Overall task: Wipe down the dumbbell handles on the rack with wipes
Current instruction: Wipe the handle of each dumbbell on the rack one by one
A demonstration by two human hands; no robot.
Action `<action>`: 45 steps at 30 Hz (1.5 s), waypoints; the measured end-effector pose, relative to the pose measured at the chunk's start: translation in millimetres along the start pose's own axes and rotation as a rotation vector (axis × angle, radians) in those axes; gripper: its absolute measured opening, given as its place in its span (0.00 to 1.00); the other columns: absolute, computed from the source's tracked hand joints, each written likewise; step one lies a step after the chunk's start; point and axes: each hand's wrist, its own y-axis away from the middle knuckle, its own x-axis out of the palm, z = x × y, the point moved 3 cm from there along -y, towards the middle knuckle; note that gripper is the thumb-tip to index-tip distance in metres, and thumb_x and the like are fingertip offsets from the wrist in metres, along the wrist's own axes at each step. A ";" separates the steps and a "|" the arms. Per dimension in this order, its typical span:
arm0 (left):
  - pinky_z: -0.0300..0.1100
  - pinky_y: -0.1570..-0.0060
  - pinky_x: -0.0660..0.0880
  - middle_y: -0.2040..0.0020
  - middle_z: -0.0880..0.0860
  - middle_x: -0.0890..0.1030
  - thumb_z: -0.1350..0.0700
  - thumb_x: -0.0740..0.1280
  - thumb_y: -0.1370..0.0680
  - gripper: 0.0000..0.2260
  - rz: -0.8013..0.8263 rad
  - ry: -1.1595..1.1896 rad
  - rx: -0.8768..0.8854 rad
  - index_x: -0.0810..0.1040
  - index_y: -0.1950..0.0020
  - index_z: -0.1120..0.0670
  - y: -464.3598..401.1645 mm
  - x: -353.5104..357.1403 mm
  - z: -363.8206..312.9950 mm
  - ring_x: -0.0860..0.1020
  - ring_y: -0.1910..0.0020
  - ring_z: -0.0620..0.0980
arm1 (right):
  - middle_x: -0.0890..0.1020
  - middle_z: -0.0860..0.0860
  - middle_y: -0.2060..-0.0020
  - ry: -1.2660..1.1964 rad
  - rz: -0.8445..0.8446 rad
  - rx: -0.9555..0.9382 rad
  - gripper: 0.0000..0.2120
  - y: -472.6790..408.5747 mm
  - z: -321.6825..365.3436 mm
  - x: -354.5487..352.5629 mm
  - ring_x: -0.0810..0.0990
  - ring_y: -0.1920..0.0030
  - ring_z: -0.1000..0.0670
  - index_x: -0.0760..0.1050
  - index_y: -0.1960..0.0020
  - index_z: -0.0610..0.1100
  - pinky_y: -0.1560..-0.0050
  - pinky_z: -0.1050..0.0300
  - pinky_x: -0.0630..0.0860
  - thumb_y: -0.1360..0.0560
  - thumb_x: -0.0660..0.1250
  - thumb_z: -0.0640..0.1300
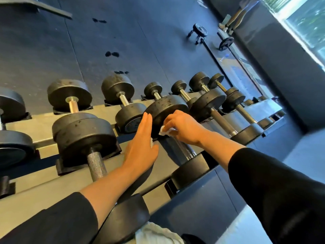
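Head view: right hand point(182, 127) pinches wipe point(165, 132) on dumbbell handle point(182, 148); left hand point(140, 147) flat.

wipe point(165, 132) mostly hidden under right hand point(182, 127), leftmost dumbbell point(10, 120) cropped

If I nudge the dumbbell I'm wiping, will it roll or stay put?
Probably stays put. The dumbbell has thick black end weights, so it's likely heavy, and its near end sits in a cradle on the rack. The round ends could roll if lifted clear. The wipe in the right hand looks limp.
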 end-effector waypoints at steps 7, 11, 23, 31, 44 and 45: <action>0.34 0.37 0.52 0.22 0.45 0.42 0.63 0.64 0.23 0.40 0.003 -0.028 -0.014 0.41 0.22 0.48 4.8 -0.1 -1.2 0.50 0.25 0.44 | 0.79 0.52 0.45 0.001 0.184 -0.044 0.15 9.4 0.1 3.0 0.72 0.44 0.54 0.80 0.42 0.45 0.54 0.68 0.64 0.25 0.64 0.35; 0.34 0.37 0.53 0.22 0.44 0.42 0.64 0.64 0.24 0.40 0.003 -0.016 -0.016 0.41 0.22 0.47 6.0 0.3 -0.4 0.51 0.24 0.45 | 0.83 0.51 0.50 -0.231 0.270 0.010 0.11 21.6 -7.7 2.2 0.80 0.48 0.54 0.82 0.50 0.44 0.45 0.58 0.77 0.28 0.67 0.33; 0.31 0.44 0.58 0.22 0.44 0.42 0.63 0.64 0.24 0.39 -0.037 -0.056 -0.018 0.43 0.22 0.48 10.0 -0.3 -8.2 0.57 0.26 0.47 | 0.80 0.51 0.47 -0.474 -0.258 0.211 0.12 17.2 -31.1 -5.8 0.78 0.47 0.54 0.81 0.46 0.46 0.45 0.59 0.77 0.27 0.69 0.35; 0.42 0.42 0.70 0.22 0.47 0.43 0.61 0.65 0.24 0.39 -0.054 -0.276 0.009 0.43 0.22 0.50 8.8 2.0 -25.0 0.68 0.33 0.53 | 0.79 0.51 0.51 -0.539 -0.055 0.075 0.06 17.5 -44.9 6.5 0.76 0.49 0.53 0.80 0.53 0.44 0.42 0.54 0.75 0.30 0.73 0.40; 0.36 0.49 0.70 0.31 0.56 0.66 0.60 0.68 0.27 0.29 -0.268 -0.364 -0.225 0.59 0.29 0.58 -3.4 40.3 -59.2 0.70 0.38 0.52 | 0.81 0.54 0.58 -0.908 -0.111 -0.182 0.06 35.6 -90.3 20.8 0.78 0.58 0.59 0.83 0.55 0.45 0.53 0.64 0.75 0.30 0.73 0.37; 0.40 0.44 0.71 0.31 0.55 0.66 0.60 0.69 0.26 0.30 -0.293 -0.362 -0.252 0.58 0.28 0.57 -5.3 43.5 -60.7 0.69 0.35 0.52 | 0.81 0.55 0.58 -0.896 -0.241 -0.138 0.05 30.2 -95.8 21.8 0.78 0.58 0.59 0.83 0.54 0.45 0.53 0.66 0.75 0.30 0.72 0.38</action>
